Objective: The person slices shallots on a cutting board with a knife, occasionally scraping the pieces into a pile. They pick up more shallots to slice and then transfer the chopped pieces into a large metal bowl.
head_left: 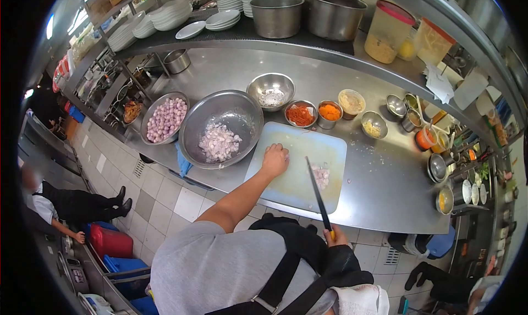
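A pale cutting board (297, 144) lies on the steel counter. My left hand (275, 160) rests on the board's left part, its fingers curled; whatever is under them is hidden. By its yellow handle, my right hand (336, 237) holds a knife (317, 194) at the board's front right edge. The dark blade points away from me across the board. Chopped shallots (320, 177) lie just right of the blade. To the left of the board, a large metal bowl (190, 111) contains more chopped shallots (219, 143). Whole purple shallots (166, 119) fill the bowl beyond it.
Behind the board stand a metal bowl (270, 89), a bowl of red strips (300, 114), an orange-filled bowl (329, 112) and a tub (351, 103). A shelf (242, 39) above holds plates and pots. Other people are at the far left and lower right.
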The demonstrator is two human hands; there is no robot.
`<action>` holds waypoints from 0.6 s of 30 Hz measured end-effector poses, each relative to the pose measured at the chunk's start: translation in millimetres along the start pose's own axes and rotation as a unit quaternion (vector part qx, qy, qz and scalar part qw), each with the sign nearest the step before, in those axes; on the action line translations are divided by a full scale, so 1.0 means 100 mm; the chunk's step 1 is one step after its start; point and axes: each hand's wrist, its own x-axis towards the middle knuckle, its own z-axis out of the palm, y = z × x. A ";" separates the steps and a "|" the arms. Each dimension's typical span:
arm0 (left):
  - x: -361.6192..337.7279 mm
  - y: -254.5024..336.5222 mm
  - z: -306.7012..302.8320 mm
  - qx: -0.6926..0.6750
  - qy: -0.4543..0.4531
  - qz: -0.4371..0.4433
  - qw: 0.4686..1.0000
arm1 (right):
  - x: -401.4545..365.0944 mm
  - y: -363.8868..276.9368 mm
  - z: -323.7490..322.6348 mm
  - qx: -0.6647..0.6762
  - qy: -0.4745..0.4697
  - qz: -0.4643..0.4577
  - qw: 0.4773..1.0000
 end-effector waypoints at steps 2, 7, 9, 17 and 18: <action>0.00 -0.05 0.07 0.010 0.006 0.016 1.000 | -0.08 -0.13 0.09 -0.066 -0.006 -0.016 0.998; 0.07 -0.15 0.13 -0.012 -0.011 0.032 0.999 | -0.39 -0.25 0.19 -0.078 -0.074 0.081 0.991; 0.09 -0.21 0.06 -0.018 -0.002 0.040 0.999 | -0.46 -0.16 0.29 -0.063 -0.065 0.080 0.993; -0.37 -0.24 0.09 -0.523 -0.034 0.001 0.851 | -0.27 0.18 0.47 -0.042 -0.010 0.036 0.998; -0.49 -0.18 0.15 -0.525 -0.044 0.002 0.850 | -0.24 0.28 0.47 -0.040 -0.007 0.046 0.998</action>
